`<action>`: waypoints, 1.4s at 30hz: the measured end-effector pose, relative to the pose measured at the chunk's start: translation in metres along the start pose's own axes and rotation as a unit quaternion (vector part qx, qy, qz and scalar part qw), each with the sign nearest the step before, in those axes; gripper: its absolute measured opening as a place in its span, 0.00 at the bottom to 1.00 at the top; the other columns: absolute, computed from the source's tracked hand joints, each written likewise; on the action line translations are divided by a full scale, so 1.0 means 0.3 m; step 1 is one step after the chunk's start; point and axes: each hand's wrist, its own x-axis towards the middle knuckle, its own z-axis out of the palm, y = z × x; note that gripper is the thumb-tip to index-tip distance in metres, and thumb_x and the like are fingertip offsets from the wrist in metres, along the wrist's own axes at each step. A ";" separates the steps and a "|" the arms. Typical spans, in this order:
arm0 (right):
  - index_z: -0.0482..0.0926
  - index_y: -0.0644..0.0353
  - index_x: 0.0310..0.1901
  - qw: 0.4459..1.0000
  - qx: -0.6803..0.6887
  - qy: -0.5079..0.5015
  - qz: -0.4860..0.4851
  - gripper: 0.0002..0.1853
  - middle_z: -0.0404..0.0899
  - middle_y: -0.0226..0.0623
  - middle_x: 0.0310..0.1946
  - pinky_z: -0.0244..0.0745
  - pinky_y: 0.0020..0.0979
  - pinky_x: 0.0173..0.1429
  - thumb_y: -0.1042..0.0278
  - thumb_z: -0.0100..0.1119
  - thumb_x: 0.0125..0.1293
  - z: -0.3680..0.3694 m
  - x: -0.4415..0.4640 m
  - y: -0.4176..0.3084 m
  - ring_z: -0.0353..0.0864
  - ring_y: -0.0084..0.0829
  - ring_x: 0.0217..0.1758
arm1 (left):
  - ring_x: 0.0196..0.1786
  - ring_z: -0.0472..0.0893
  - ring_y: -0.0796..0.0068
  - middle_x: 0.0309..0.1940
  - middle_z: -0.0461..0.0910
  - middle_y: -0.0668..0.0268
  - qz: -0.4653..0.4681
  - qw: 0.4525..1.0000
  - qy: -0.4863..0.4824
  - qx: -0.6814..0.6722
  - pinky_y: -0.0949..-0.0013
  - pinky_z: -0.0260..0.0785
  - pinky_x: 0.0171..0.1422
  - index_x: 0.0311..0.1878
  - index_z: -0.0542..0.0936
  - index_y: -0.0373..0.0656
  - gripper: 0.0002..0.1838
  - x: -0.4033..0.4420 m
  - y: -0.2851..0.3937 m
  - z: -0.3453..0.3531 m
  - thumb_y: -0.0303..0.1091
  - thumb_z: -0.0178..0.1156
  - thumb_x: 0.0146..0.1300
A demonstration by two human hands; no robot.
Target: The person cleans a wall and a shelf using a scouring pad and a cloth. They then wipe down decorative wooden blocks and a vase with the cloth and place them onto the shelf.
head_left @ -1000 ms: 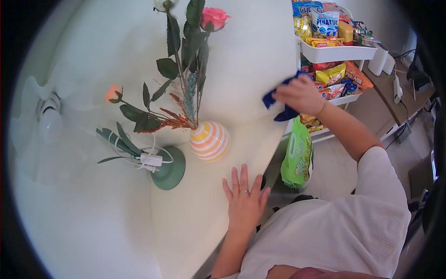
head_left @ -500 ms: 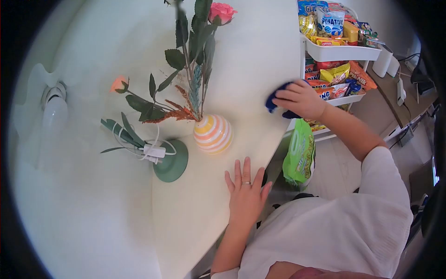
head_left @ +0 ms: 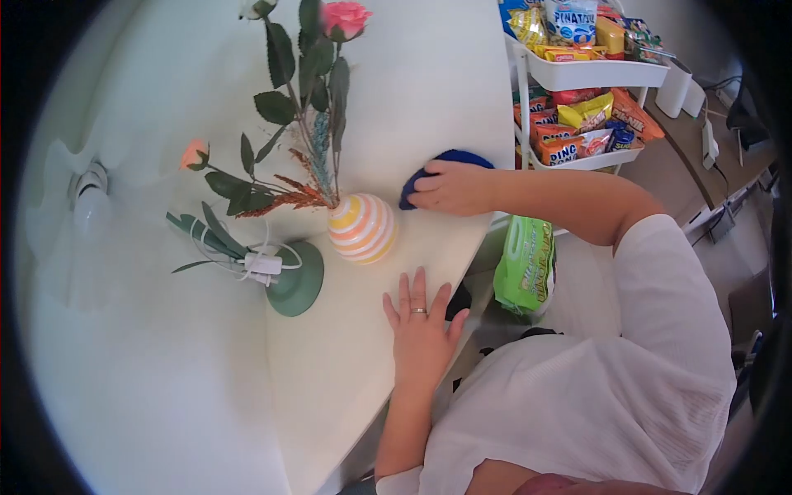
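Observation:
My left hand lies flat on the white tabletop near its edge, fingers spread and a ring on one finger. Beneath my right hand is a dark blue cloth, gripped and pressed against the tabletop to the right of the vase. The round vase has orange, white and yellow stripes and stands between my hands and the wall side. Artificial flowers rise from it, including a pink rose and a peach rose.
A green stand with leaf shapes carries a white charger and its cable. Beyond the table edge, a white tiered cart holds snack packets, with a green bag below. A brown desk stands farther right.
My right hand has moved the cloth leftward across the tabletop, closer to the vase. The cloth is spread wider now. My left hand stays flat on the table; the view has shifted slightly.

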 end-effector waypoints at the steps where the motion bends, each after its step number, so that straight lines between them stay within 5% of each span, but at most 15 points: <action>1: 0.80 0.54 0.45 1.000 0.024 -0.003 0.012 0.16 0.73 0.21 0.54 0.61 0.31 0.54 0.64 0.54 0.54 -0.013 -0.021 0.001 0.68 0.23 0.50 | 0.71 0.58 0.45 0.68 0.61 0.53 0.000 1.000 0.000 -0.001 0.35 0.43 0.72 0.53 0.78 0.49 0.23 0.001 0.000 -0.001 0.46 0.66 0.55; 4: 0.80 0.54 0.44 0.989 0.057 -0.096 0.097 0.16 0.73 0.20 0.54 0.62 0.31 0.53 0.65 0.54 0.53 -0.071 -0.102 -0.033 0.68 0.23 0.51 | 0.71 0.57 0.45 0.69 0.61 0.53 -0.004 1.000 -0.001 -0.003 0.35 0.43 0.72 0.54 0.78 0.49 0.24 -0.002 0.002 -0.004 0.46 0.66 0.55; 8: 0.80 0.50 0.36 0.984 0.071 0.006 0.160 0.09 0.77 0.20 0.42 0.66 0.34 0.54 0.64 0.56 0.53 -0.085 -0.288 -0.039 0.71 0.26 0.53 | 0.71 0.57 0.44 0.69 0.60 0.53 -0.003 1.000 0.004 -0.010 0.35 0.43 0.71 0.55 0.77 0.49 0.24 -0.001 -0.004 0.000 0.46 0.66 0.55; 12: 0.80 0.51 0.37 0.948 0.093 -0.089 0.289 0.10 0.77 0.24 0.39 0.71 0.35 0.50 0.66 0.56 0.51 -0.110 -0.456 -0.048 0.73 0.29 0.51 | 0.72 0.57 0.44 0.69 0.60 0.53 0.000 1.000 0.007 0.002 0.36 0.44 0.72 0.55 0.77 0.49 0.24 0.000 -0.008 0.001 0.46 0.66 0.55; 14: 0.81 0.52 0.33 0.892 0.135 -0.197 0.385 0.07 0.77 0.28 0.35 0.75 0.37 0.45 0.68 0.55 0.52 -0.080 -0.576 -0.065 0.74 0.33 0.50 | 0.71 0.57 0.44 0.69 0.60 0.53 0.007 1.000 0.005 0.006 0.36 0.44 0.72 0.55 0.77 0.49 0.24 -0.006 -0.007 0.006 0.46 0.66 0.55; 21: 0.81 0.60 0.32 0.670 0.360 -0.248 0.600 0.13 0.80 0.50 0.31 0.73 0.48 0.45 0.60 0.51 0.58 0.012 -0.773 -0.308 0.80 0.50 0.37 | 0.70 0.59 0.45 0.69 0.61 0.54 0.003 1.000 0.016 0.012 0.37 0.48 0.70 0.55 0.76 0.49 0.24 -0.002 -0.005 0.013 0.46 0.66 0.56; 23: 0.80 0.63 0.33 0.639 0.440 -0.293 0.559 0.18 0.80 0.53 0.32 0.73 0.48 0.42 0.55 0.48 0.61 0.073 -0.779 -0.394 0.80 0.53 0.35 | 0.70 0.60 0.46 0.69 0.61 0.54 0.003 1.000 0.019 0.014 0.37 0.50 0.70 0.56 0.76 0.50 0.25 0.004 -0.008 0.021 0.46 0.65 0.56; 26: 0.81 0.61 0.32 0.606 0.519 -0.338 0.499 0.16 0.80 0.48 0.26 0.73 0.41 0.38 0.58 0.49 0.60 0.125 -0.716 -0.519 0.79 0.41 0.29 | 0.70 0.61 0.47 0.68 0.62 0.52 -0.008 0.999 0.014 0.028 0.38 0.51 0.70 0.59 0.73 0.51 0.27 0.004 -0.007 0.022 0.48 0.64 0.57; 27: 0.82 0.60 0.33 0.550 0.572 -0.372 0.481 0.17 0.80 0.46 0.26 0.73 0.43 0.38 0.55 0.48 0.61 0.089 -0.651 -0.512 0.79 0.40 0.29 | 0.70 0.61 0.47 0.68 0.62 0.52 -0.011 0.999 0.010 0.036 0.39 0.51 0.70 0.60 0.72 0.51 0.28 0.010 -0.006 0.027 0.48 0.64 0.57; 28: 0.82 0.58 0.32 0.585 0.611 -0.309 0.435 0.15 0.80 0.44 0.25 0.73 0.38 0.38 0.58 0.49 0.60 0.104 -0.643 -0.545 0.78 0.35 0.29 | 0.70 0.61 0.47 0.68 0.62 0.52 -0.018 0.999 0.007 0.044 0.40 0.52 0.70 0.61 0.71 0.51 0.29 0.011 -0.007 0.031 0.49 0.63 0.57; 38: 0.81 0.63 0.32 0.391 0.824 -0.244 0.328 0.10 0.78 0.28 0.25 0.69 0.24 0.36 0.73 0.48 0.54 0.147 -0.426 -0.684 0.73 0.22 0.30 | 0.70 0.61 0.49 0.68 0.61 0.50 -0.028 0.998 0.050 -0.025 0.46 0.55 0.70 0.61 0.72 0.52 0.27 -0.175 0.066 0.054 0.44 0.63 0.57; 42: 0.80 0.63 0.31 0.339 0.864 -0.194 0.318 0.10 0.79 0.29 0.27 0.68 0.23 0.39 0.75 0.47 0.54 0.203 -0.412 -0.812 0.74 0.21 0.32 | 0.61 0.73 0.65 0.55 0.76 0.65 -0.063 0.986 0.050 -0.145 0.46 0.55 0.71 0.56 0.76 0.52 0.22 -0.409 0.104 0.129 0.40 0.63 0.57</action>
